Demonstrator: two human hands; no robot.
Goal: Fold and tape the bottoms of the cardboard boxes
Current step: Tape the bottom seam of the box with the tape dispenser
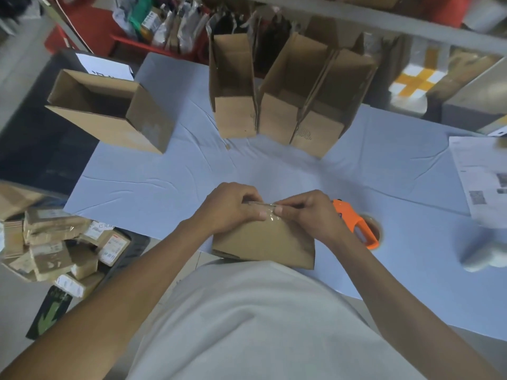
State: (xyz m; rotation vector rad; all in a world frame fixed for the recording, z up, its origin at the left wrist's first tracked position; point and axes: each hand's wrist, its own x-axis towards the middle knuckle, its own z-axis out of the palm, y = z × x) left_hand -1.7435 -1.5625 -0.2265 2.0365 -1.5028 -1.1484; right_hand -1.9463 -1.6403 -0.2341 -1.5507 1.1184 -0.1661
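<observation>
Head view: pale blue table (153, 193) bearing open boxes (236, 105), shelving (384, 20) behind

Taped parcels (55, 250) piled floor-left; printed sheets (482, 182) on table's (164, 187) right edge.

person | light grey-white shirt (247, 325) | forearms bare, no sleeves seen | hands (230, 208) bare, no gloves

At the lower centre, the left hand (230, 208) and right hand (310, 212) cover the top edge of the box (263, 242). The tape dispenser (359, 226) is partly hidden behind the right hand. At the right edge, the printed papers (480, 182) are cut off and a grey object (482, 250) is blurred.
</observation>
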